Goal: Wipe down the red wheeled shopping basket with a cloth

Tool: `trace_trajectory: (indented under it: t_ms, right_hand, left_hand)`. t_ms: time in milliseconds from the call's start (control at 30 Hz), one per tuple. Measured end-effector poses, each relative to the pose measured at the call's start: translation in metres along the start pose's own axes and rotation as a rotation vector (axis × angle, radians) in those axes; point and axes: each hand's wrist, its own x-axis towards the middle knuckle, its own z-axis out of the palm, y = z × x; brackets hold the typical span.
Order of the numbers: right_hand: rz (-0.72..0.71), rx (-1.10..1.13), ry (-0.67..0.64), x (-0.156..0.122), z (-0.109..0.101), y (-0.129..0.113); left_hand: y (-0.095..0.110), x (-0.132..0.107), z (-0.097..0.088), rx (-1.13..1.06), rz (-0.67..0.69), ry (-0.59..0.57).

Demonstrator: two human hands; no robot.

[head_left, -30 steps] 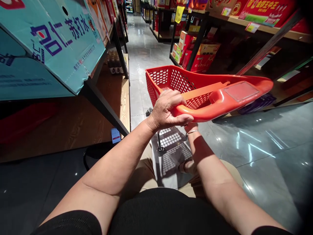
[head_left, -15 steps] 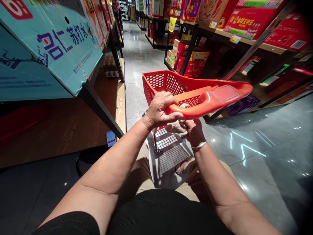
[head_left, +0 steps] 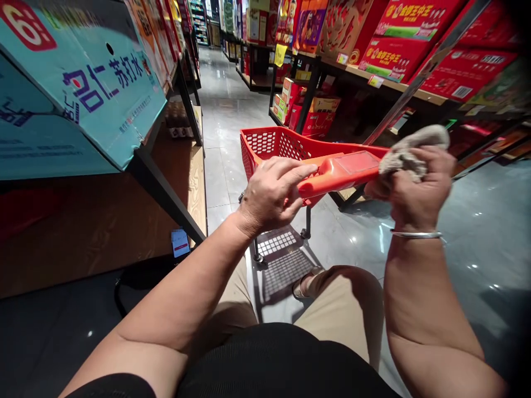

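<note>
Currently, your left hand (head_left: pixel 269 194) grasps the handle (head_left: pixel 313 187) at the near left of the cart (head_left: pixel 286 142). Your right hand (head_left: pixel 425 190) clenches the bunched cloth (head_left: pixel 401 160) at the cart's right end. Left of the cart is a phone (head_left: pixel 180 243).

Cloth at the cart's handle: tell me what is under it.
The red handle runs up to the cloth and passes out of sight there. Its right end is covered by the cloth and the right hand's grip, so it cannot be seen.

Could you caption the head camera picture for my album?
Store aisle: left hand gripping the red cart handle, right hand holding a cloth at its right end.
</note>
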Motion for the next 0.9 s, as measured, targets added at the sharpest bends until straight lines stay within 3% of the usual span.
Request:
trace_trajectory:
  t_ms: [100,200,300,400,533,667,733,800,900]
  right_hand:
    - [-0.072,0.013,-0.061,-0.002,0.013,-0.061]
    - [-0.178,0.026,-0.301,-0.011,0.022,-0.117]
    - [-0.262,-0.048,-0.482,-0.015,0.028,-0.141]
    - [-0.255,-0.116,-0.493,-0.007,0.030,-0.130]
    - [-0.172,-0.265,-0.438,0.018,0.023,-0.075]
    - [0.088,-0.481,-0.310,0.046,0.008,-0.009]
    - [0.235,-0.550,-0.259,0.054,0.004,0.008]
    - [0.277,-0.546,-0.255,0.054,0.006,0.007]
    - [0.159,-0.439,-0.301,0.040,0.019,-0.026]
  left_hand:
    - [0.023,0.009,0.007,0.177,-0.075,-0.051]
    - [0.030,0.014,0.010,0.286,-0.140,-0.115]
    - [0.020,0.014,0.008,0.307,-0.122,-0.120]
    - [0.005,0.011,0.005,0.294,-0.093,-0.085]
    - [-0.010,0.006,0.001,0.247,-0.097,-0.068]
    - [-0.023,0.003,-0.004,0.235,-0.103,-0.063]
    - [-0.029,0.004,-0.007,0.231,-0.102,-0.069]
    - [-0.035,0.005,-0.010,0.213,-0.110,-0.072]
    - [-0.044,0.008,-0.013,0.186,-0.144,-0.073]
